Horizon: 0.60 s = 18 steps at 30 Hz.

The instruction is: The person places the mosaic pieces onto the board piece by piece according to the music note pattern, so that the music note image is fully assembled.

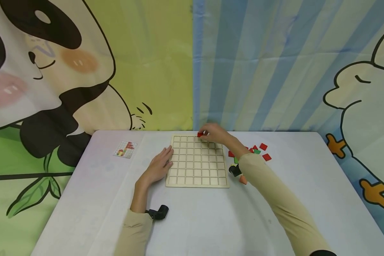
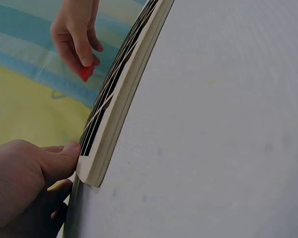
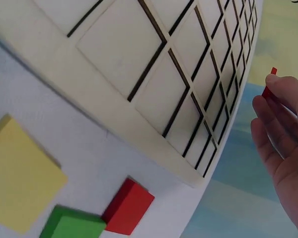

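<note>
A wooden grid board (image 1: 196, 167) with square cells lies on the white table. Over its far edge, my right hand (image 1: 215, 134) pinches a small red tile (image 1: 200, 134) between thumb and fingertips. The right wrist view shows that red tile (image 3: 270, 87) held up on edge, the other fingers loosely bent. My left hand (image 1: 160, 165) rests along the board's left side with its fingers extended and touching the rim. In the left wrist view, the thumb of the left hand (image 2: 30, 173) is against the board's edge (image 2: 119, 114). All cells in view are bare.
Right of the board lie several loose tiles: red tiles (image 1: 266, 157), a green tile (image 1: 257, 151), an orange tile (image 1: 243, 179) and a yellow tile (image 3: 25, 178), partly under my right forearm. A pattern card (image 1: 125, 149) sits at the far left. Printed cloth (image 1: 153, 64) hangs behind the table.
</note>
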Motion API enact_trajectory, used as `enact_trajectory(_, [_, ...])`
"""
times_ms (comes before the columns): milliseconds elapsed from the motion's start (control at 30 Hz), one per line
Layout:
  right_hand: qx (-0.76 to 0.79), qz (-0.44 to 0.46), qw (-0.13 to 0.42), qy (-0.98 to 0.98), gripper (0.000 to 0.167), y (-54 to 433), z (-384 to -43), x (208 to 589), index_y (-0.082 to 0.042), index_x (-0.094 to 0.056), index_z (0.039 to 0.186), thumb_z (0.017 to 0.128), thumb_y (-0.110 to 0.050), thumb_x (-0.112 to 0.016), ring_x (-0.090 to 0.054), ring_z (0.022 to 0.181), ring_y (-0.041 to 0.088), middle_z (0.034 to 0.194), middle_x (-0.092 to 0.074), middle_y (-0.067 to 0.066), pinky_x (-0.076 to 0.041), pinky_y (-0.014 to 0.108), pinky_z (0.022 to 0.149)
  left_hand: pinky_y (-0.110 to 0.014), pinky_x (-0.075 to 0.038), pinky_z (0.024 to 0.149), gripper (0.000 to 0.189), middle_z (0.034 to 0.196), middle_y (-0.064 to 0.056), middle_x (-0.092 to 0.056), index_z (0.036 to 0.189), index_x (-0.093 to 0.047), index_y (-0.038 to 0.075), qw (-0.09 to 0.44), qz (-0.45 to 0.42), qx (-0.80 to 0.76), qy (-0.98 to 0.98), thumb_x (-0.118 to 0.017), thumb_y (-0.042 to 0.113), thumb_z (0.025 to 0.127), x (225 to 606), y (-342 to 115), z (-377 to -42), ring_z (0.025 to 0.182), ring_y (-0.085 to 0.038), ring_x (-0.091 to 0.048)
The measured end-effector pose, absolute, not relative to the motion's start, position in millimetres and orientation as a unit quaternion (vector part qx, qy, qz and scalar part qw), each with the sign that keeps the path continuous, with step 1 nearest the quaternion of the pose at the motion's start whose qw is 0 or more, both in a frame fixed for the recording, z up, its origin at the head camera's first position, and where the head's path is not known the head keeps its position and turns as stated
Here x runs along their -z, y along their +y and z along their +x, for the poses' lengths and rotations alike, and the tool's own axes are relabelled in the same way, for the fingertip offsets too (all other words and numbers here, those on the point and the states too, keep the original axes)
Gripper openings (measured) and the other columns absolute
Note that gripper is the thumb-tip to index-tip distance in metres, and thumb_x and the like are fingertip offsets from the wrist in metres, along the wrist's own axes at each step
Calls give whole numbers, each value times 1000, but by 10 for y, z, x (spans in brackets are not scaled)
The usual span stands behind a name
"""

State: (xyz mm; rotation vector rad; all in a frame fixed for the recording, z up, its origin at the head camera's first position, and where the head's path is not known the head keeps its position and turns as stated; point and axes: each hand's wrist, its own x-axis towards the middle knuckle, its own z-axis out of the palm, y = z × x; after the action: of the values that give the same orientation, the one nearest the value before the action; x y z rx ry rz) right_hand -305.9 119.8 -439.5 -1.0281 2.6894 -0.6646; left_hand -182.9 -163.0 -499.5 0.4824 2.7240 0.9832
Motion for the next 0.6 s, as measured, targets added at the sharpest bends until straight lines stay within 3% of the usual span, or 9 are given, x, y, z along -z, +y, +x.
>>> enact_trajectory(433, [204,-302,145,920,31,1028,-3035,4475,-2,-70,130,103,-15,-65,-66,118,31,128,-69,16,-56,41,97,-61,-9,128,59,173,-17,-15,162,-25,-1,106,160,-336,922,-47,15,110,4988,-1616,-1830,161,-39,-8])
enact_trajectory(600, [186,-309,136,923,30,996,-3049,4540,-2,-70,129,103,-16,-66,-65,118,31,129,-69,16,-55,42,98,-61,-10,128,59,173,-17,-15,162,-25,-2,105,160,-336,922,-47,14,109,4989,-1628,-1825,161,-39,-9])
